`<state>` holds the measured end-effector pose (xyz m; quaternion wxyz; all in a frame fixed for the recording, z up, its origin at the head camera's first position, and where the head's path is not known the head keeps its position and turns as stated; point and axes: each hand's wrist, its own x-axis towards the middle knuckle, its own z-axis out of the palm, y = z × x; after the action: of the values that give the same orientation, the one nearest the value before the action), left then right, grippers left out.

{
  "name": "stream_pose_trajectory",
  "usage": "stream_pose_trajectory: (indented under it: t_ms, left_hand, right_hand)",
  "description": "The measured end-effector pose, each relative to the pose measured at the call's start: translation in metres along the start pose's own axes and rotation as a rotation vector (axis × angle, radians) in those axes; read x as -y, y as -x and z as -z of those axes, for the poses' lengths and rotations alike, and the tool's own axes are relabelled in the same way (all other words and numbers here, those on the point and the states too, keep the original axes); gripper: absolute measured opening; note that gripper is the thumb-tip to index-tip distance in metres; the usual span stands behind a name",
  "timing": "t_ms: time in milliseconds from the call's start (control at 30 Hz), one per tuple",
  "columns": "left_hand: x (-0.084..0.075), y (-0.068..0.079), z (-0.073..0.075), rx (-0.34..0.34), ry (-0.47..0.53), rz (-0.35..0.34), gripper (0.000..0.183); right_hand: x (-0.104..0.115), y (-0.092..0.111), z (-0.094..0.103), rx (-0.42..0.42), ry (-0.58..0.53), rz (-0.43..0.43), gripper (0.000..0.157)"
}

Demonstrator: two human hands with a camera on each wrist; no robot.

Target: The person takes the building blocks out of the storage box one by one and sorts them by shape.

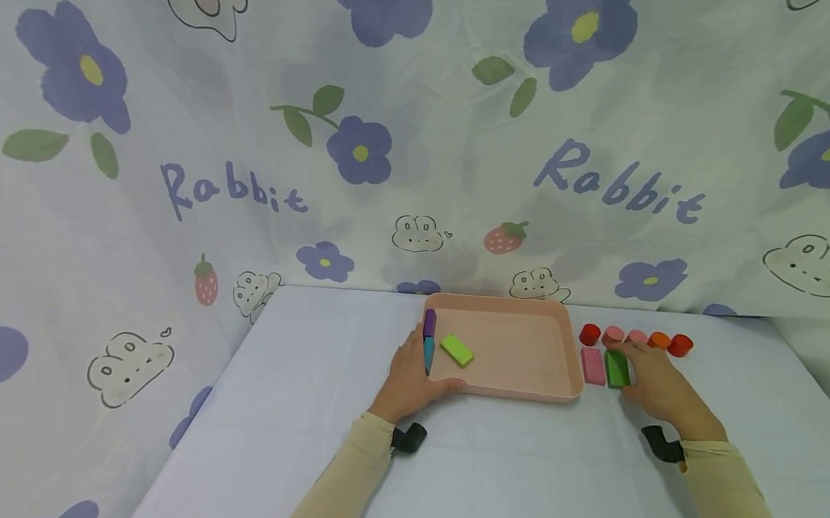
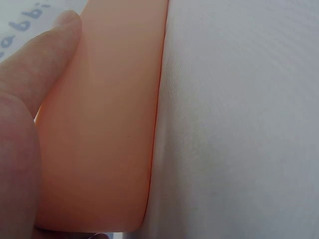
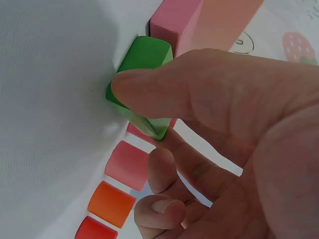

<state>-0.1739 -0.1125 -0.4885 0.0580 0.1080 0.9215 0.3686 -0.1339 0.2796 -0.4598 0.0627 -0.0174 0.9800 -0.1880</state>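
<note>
My left hand [image 1: 408, 381] holds the near left corner of a shallow peach tray [image 1: 521, 350], fingers along its left side and thumb at the front wall. Inside the tray lie a lime-green block [image 1: 456, 350] and, along the left wall, a purple piece [image 1: 429, 322] end to end with a blue piece [image 1: 429, 352]. To the right of the tray, my right hand [image 1: 656, 380] pinches a green block [image 1: 616, 368], with the thumb on its near end [image 3: 144, 54]. A pink block [image 1: 593, 365] stands close beside it, near the tray wall.
Behind the blocks runs a row of short cylinders: a red one [image 1: 590, 334], two pink ones, an orange one [image 1: 659, 340] and another red one [image 1: 680, 346]. A patterned cloth [image 1: 452, 151] hangs behind the white-covered table [image 1: 289, 385].
</note>
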Motion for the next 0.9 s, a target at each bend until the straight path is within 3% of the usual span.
stream_pose_trajectory:
  t_ms: [600, 900]
  left_hand:
    - [-0.001, 0.001, 0.000, 0.004, 0.010, -0.001, 0.129]
    - [0.000, 0.000, 0.000, 0.011, 0.000, 0.000, 0.131]
  right_hand:
    - [-0.004, 0.004, -0.002, 0.007, -0.024, 0.035, 0.066]
    - [0.006, 0.012, 0.015, -0.029, -0.065, 0.074, 0.066]
